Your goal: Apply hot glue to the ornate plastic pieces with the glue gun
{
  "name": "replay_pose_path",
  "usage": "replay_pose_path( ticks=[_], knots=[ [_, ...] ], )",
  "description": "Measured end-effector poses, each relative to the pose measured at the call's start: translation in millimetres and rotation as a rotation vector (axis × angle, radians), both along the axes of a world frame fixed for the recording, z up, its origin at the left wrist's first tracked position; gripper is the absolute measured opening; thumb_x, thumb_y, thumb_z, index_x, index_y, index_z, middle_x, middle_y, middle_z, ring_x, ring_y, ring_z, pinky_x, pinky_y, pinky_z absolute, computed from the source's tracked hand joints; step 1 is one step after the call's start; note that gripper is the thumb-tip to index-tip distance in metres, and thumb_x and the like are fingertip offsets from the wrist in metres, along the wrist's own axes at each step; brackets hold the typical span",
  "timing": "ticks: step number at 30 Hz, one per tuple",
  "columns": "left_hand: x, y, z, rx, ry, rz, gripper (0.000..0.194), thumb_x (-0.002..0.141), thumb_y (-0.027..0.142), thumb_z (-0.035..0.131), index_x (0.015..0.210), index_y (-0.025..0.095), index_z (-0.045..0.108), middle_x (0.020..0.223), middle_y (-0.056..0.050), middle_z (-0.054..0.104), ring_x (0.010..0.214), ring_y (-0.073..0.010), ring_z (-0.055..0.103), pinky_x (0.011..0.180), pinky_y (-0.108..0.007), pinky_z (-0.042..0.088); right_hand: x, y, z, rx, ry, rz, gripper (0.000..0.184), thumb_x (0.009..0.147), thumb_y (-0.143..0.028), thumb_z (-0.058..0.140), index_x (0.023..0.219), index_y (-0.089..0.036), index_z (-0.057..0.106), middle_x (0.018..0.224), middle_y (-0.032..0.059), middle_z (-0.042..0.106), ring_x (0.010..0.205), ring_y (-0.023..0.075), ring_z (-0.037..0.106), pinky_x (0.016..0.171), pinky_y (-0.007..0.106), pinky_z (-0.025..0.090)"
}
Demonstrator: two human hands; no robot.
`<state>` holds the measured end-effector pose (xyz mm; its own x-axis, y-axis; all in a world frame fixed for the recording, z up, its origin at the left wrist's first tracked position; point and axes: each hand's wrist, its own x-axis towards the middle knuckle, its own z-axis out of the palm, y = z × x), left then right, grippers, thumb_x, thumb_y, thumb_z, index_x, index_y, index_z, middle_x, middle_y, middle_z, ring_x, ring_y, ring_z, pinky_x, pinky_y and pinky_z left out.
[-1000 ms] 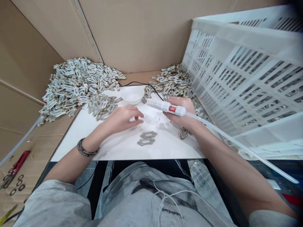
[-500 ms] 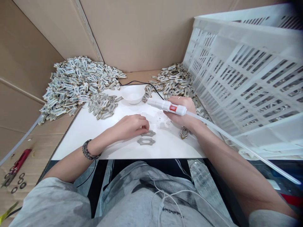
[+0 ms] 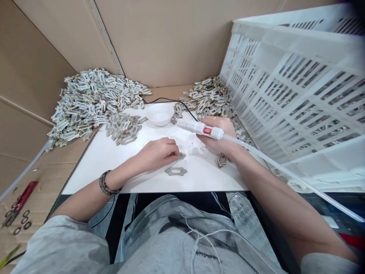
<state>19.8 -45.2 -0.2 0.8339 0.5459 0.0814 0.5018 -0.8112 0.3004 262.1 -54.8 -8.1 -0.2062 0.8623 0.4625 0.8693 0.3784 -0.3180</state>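
Observation:
Over the white board (image 3: pixel 114 158), the fingers of my left hand (image 3: pixel 161 152) are pinched on the end of a small grey metal label frame (image 3: pixel 182 155). A second label frame (image 3: pixel 176 171) lies flat just nearer to me. My right hand (image 3: pixel 218 131) is wrapped round a white pen-shaped hot glue gun (image 3: pixel 194 128) with a red label. Its tip points left, close to the white bowl (image 3: pixel 160 115). Out of its back runs a long translucent glue stick (image 3: pixel 270 165), passing above my right forearm. A bronze ornate label frame (image 3: pixel 221 160) rests beside my right wrist.
A big heap of label frames (image 3: pixel 94 99) fills the back left, with a smaller grey pile (image 3: pixel 124 128) before it. Another heap (image 3: pixel 211 97) lies at the back right, against a tall white slotted crate (image 3: pixel 285 91). Red-handled scissors (image 3: pixel 25 196) and rings lie far left.
My left hand has shifted slightly away from me, moving the pinched label frame farther from the second one. The glue gun in my right hand has hardly moved.

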Motion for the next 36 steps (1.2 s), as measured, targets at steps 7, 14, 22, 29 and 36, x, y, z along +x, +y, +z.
replay_pose_path(
  ticks=[7,14,22,29,36],
  knots=[
    [2.1,1.4,-5.3,-0.024,-0.075,0.095,0.012,0.093,0.023,0.056,0.086,0.018,0.066,0.091,-0.004,0.066,0.088,-0.0179,0.062,0.072,-0.027,0.045,-0.2,0.3,0.3,-0.004,-0.009,-0.002,0.025,0.074,-0.03,0.053,0.062,-0.023,0.032,0.065,-0.0007,0.047,0.063,0.0148,0.046,0.057,0.03,0.028],
    [2.5,-0.1,-5.2,0.037,-0.038,0.111,0.017,0.093,0.025,0.057,0.082,0.019,0.069,0.09,-0.004,0.068,0.087,-0.0182,0.063,0.067,-0.026,0.044,-0.4,-0.3,0.6,0.004,-0.002,0.0,0.024,0.075,-0.031,0.053,0.062,-0.023,0.034,0.065,-0.0002,0.048,0.063,0.0154,0.047,0.056,0.03,0.027],
    [-0.9,0.8,-4.9,0.023,-0.004,0.077,0.011,0.091,0.027,0.062,0.09,0.02,0.07,0.09,-0.002,0.069,0.084,-0.0172,0.065,0.066,-0.026,0.043,-0.8,-0.4,0.9,0.008,0.006,0.002,0.023,0.074,-0.031,0.052,0.062,-0.023,0.034,0.064,-0.0006,0.046,0.062,0.0148,0.045,0.057,0.03,0.026],
    [0.8,3.2,-3.7,-0.136,-0.108,0.081,0.012,0.089,0.023,0.062,0.086,0.02,0.073,0.082,-0.001,0.072,0.07,-0.013,0.062,0.064,-0.025,0.044,-0.8,-0.7,1.1,0.005,-0.011,-0.016,0.023,0.074,-0.03,0.052,0.061,-0.023,0.035,0.065,0.0003,0.049,0.062,0.0147,0.046,0.056,0.03,0.025],
    [0.4,2.2,-8.8,-0.026,-0.084,0.081,0.011,0.089,0.024,0.065,0.083,0.02,0.073,0.087,-0.004,0.07,0.086,-0.0182,0.064,0.069,-0.027,0.046,-0.6,-1.1,0.2,0.012,0.006,-0.004,0.023,0.076,-0.03,0.052,0.062,-0.023,0.035,0.066,0.0003,0.049,0.062,0.0154,0.047,0.057,0.03,0.026]
  ],
)
